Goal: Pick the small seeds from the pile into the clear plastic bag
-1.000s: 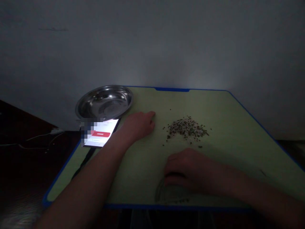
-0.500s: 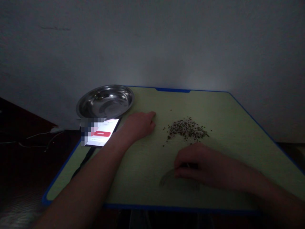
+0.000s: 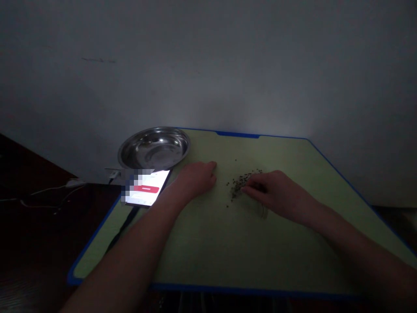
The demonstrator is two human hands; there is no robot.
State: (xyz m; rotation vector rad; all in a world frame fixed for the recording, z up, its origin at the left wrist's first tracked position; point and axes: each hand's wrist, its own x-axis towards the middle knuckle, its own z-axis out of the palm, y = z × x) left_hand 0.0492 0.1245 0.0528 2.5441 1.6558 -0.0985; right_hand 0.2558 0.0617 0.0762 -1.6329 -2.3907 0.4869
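A small heap of dark seeds [image 3: 243,180] lies on the green table top [image 3: 228,243]. My right hand [image 3: 276,193] rests right on the heap and covers most of it. Its fingers are closed on a clear round container [image 3: 263,211], only faintly visible under the palm. My left hand [image 3: 195,178] lies on the table just left of the seeds. It is a loose fist with nothing visible in it. Both forearms reach in from the near edge.
A shallow steel bowl [image 3: 154,148] stands at the table's back left corner. A lit phone [image 3: 148,188] lies in front of it, near the left edge. The table has a blue rim [image 3: 237,134] and stands against a pale wall. A dark floor with cables lies to the left.
My right hand moved, with the clear container, from the near edge up onto the seed heap. My left hand stayed put. The view tilted up slightly.
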